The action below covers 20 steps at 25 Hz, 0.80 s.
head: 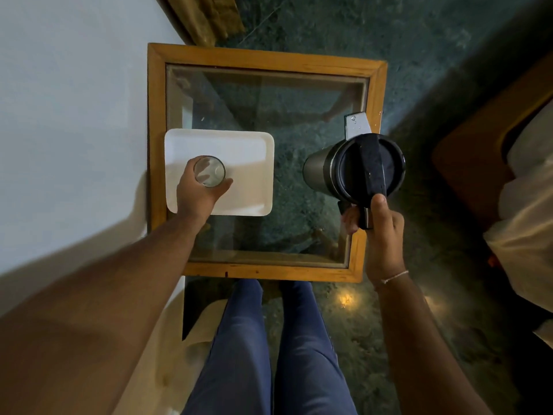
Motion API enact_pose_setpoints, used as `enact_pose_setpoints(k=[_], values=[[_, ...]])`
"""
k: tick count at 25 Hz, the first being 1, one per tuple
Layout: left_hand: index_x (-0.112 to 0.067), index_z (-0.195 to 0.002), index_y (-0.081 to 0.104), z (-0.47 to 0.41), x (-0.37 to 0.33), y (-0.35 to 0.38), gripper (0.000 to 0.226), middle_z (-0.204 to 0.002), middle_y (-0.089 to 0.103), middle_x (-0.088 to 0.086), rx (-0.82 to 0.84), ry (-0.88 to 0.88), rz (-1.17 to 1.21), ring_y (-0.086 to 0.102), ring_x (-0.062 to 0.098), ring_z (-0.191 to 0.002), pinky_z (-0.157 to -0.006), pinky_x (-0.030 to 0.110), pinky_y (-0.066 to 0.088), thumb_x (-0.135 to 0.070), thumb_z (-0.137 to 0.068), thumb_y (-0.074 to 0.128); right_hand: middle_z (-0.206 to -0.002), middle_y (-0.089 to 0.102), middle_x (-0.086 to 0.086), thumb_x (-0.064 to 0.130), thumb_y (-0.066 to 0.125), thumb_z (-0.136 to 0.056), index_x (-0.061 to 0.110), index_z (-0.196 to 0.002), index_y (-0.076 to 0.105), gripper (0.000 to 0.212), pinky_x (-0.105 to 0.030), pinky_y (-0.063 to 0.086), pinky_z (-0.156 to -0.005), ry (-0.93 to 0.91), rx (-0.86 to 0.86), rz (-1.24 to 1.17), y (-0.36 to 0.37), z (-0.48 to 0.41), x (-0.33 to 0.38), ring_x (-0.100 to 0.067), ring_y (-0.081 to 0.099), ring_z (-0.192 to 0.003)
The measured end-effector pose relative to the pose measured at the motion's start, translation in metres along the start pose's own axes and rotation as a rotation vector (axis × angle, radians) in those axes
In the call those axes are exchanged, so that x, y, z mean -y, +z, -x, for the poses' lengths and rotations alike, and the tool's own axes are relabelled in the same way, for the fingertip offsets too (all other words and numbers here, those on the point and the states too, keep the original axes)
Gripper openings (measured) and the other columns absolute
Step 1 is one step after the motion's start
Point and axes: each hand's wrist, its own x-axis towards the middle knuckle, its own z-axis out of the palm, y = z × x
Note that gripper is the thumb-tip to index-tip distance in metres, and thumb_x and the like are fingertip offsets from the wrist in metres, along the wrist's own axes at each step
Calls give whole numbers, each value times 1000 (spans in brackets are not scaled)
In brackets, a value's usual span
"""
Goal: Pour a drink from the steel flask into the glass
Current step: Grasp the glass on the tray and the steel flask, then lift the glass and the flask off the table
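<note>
Dark green stone floor, pale wall on the left, and a small glass-topped table (302, 187) w/ a wooden frame (155, 145) seen from above. A white tray (245, 151) sits on the left part of the glass top. The glass (209, 171) stands upright on the tray's near-left area, looks empty. The left hand (199, 193) is wrapped round it, fingers on the far side and thumb on the near-right, a closed grasp, probably to steady it (or lift it) for the pour. To the right, well apart from the glass, the steel flask (321, 169) is held up over the table's right side, body roughly upright, its black lid (369, 166) facing the camera and apparently still on. The right hand (381, 226) is clenched on the black handle at the near side, thumb pressing up near the lid's edge, likely for control when tipping. A metal bracket (356, 124) shows just beyond the flask. No liquid flowing; pour not yet begun, I'd say. Flask needs bringing left over the glass.
</note>
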Motion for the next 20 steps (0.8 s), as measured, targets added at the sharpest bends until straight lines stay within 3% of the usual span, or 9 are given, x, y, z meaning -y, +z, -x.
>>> enact_pose_setpoints(k=[2, 5, 9, 12, 15, 17, 20], values=[[-26, -153, 55, 1, -5, 1, 76, -155, 65, 3, -28, 30, -24, 63, 28, -135, -118, 50, 54, -46, -88, 90, -51, 36, -18, 65, 54, -91, -22, -66, 46, 91, -43, 32, -64, -13, 20, -62, 2, -4, 1, -43, 31, -53], [-27, -148, 58, 8, -23, -4, 74, -152, 67, 1, -43, 90, -19, 65, 25, -132, -114, 49, 57, -45, -85, 92, -52, 22, -14, 58, 57, -93, -24, -69, 41, 87, -46, 21, -59, -13, -2, -123, 6, -12, 12, -38, 19, -52], [-27, -143, 61, 29, -60, -23, 71, -144, 69, -3, -61, 160, 38, 64, 19, -127, -107, 43, 63, -44, -82, 95, -53, 21, -13, 42, 52, -99, -15, -64, 35, 69, -33, 27, -53, -32, -61, -146, 9, -18, 38, -29, 21, -50], [-24, -142, 61, 51, -96, -46, 71, -131, 65, -8, -76, 180, 103, 62, 16, -122, -96, 33, 64, -40, -82, 96, -55, 18, -16, 49, 58, -94, -11, -66, 37, 69, -39, 24, -55, -47, -35, -128, 7, -5, 66, -32, 19, -52], [-25, -139, 63, 82, -130, -80, 73, -127, 65, -11, -91, 224, 133, 64, 14, -117, -83, 17, 56, -42, -78, 98, -51, 18, -14, 49, 55, -95, 3, -65, 35, 59, -41, 24, -56, -121, 14, -110, 5, 22, 122, -30, 18, -49], [-30, -137, 63, 105, -151, -102, 73, -127, 67, -12, -91, 244, 154, 64, 12, -114, -78, 12, 51, -46, -76, 99, -48, 24, -3, 57, 58, -92, 6, -66, 38, 60, -36, 26, -53, -170, 47, -135, 4, 41, 170, -24, 21, -46], [-46, -127, 57, 152, -204, -153, 65, -126, 67, -16, -63, 321, 215, 65, 8, -109, -77, 12, 48, -50, -76, 97, -47, 25, 2, 65, 65, -83, -11, -70, 34, 83, -25, 29, -49, -204, 41, -152, 6, 67, 264, -15, 25, -43]])
